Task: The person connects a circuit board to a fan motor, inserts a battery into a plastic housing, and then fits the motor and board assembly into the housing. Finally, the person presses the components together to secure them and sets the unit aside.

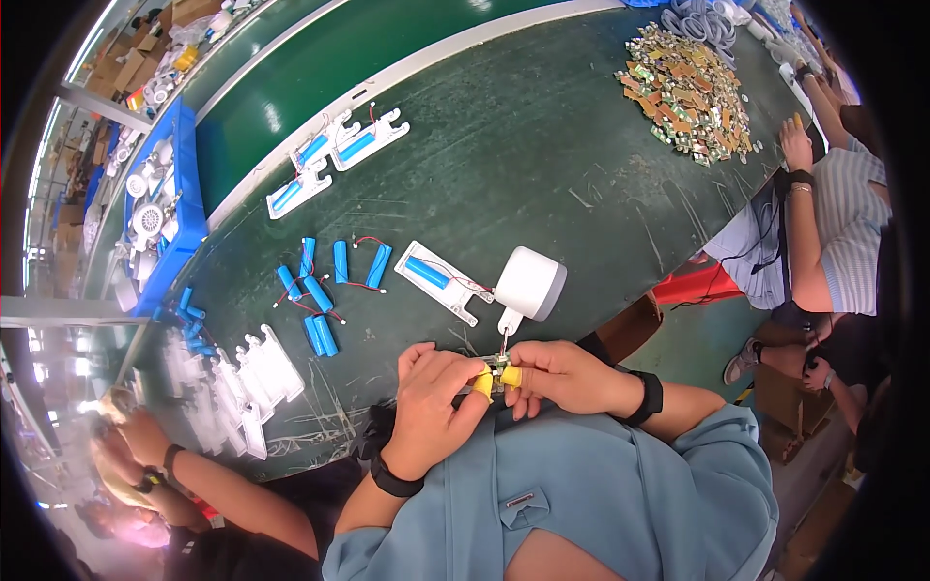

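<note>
At the table's near edge, my left hand (434,399) and my right hand (573,378) pinch a small circuit board (501,362) between fingertips covered by yellow finger cots. The board's details are too small to make out. Just beyond it lies a white rounded housing (524,281) with a grey end; a short neck and thin wires run from it toward the board. Left of the housing rests a flat white plastic shell (457,302) holding a blue battery cell (427,272). Red and dark wires lead from that cell toward the housing.
Loose blue battery packs (320,335) and white shells (262,373) lie to the left. Several shells with cells (354,147) sit farther back. A blue bin (190,184) of white parts stands far left, a circuit-board pile (693,92) far right. Co-workers' arms (228,494) flank the table.
</note>
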Available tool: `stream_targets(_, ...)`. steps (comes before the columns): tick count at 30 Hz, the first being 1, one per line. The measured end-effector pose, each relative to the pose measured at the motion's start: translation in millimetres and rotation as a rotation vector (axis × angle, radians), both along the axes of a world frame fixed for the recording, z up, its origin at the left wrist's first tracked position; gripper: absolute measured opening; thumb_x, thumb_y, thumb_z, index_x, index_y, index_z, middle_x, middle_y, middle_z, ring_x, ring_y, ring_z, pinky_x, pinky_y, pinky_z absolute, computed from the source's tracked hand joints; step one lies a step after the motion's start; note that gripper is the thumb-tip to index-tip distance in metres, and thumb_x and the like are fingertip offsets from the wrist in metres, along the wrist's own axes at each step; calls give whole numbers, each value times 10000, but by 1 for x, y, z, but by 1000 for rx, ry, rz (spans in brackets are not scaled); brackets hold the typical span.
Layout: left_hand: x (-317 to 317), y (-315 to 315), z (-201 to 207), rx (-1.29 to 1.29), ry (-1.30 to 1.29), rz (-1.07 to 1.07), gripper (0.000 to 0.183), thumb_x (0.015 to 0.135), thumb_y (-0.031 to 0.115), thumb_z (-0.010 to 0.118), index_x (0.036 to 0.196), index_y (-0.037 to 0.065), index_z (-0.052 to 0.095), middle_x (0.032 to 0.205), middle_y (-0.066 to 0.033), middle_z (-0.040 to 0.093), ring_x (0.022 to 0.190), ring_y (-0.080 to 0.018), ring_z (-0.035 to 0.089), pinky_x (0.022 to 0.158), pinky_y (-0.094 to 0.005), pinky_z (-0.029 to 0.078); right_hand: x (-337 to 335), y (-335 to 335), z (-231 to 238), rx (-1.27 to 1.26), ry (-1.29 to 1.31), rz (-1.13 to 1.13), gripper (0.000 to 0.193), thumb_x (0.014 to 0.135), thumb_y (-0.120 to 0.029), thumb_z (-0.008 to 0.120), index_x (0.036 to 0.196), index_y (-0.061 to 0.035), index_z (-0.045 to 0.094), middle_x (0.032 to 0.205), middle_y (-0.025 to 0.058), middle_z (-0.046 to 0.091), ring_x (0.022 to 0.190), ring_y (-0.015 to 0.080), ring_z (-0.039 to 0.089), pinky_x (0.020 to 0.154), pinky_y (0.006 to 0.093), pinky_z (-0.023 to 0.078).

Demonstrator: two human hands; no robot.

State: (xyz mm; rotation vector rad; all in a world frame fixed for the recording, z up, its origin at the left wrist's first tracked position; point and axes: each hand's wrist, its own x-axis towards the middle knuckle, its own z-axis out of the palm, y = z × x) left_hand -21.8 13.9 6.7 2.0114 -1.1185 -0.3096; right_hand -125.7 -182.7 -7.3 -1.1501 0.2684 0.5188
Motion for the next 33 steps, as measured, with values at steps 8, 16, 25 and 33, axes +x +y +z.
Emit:
stream_targets(8, 2, -1, 1, 26, -13, -22, 225, 740, 74, 692, 963, 74, 667, 868, -50, 652, 823, -239, 620, 991, -468, 391, 0, 0, -1, -26, -35, 11, 175, 1031, -92, 424, 1039, 0, 573, 913, 82, 679, 775, 120, 690, 655, 250, 552)
stream_targets(16, 6, -5, 0, 9, -111, -130, 228, 730, 64, 679, 956, 64, 652, 855, -47, 603, 820, -247, 583, 981, -476, 388, 0, 6, 3, -204, -102, -7, 165, 1014, -51, 424, 972, 20, 567, 864, 92, 692, 709, 125, 697, 607, 258, 559)
stream_targets(25, 5, -8, -5, -22, -106, -96, 230, 725, 42, 673, 953, 51, 648, 869, -60, 638, 811, -249, 598, 996, -466, 406, 0, 9, 1, -206, -91, -26, 158, 1013, -29, 420, 954, 31, 554, 848, 99, 691, 706, 124, 703, 602, 251, 568)
stream_targets(33, 1, -8, -6, -34, -23, -2, 206, 723, 24, 680, 921, 55, 633, 781, -49, 630, 726, -242, 609, 977, -451, 429, 0, 10, -2, -167, -97, -83, 153, 1017, -25, 414, 990, 26, 555, 853, 96, 689, 726, 126, 709, 618, 247, 574)
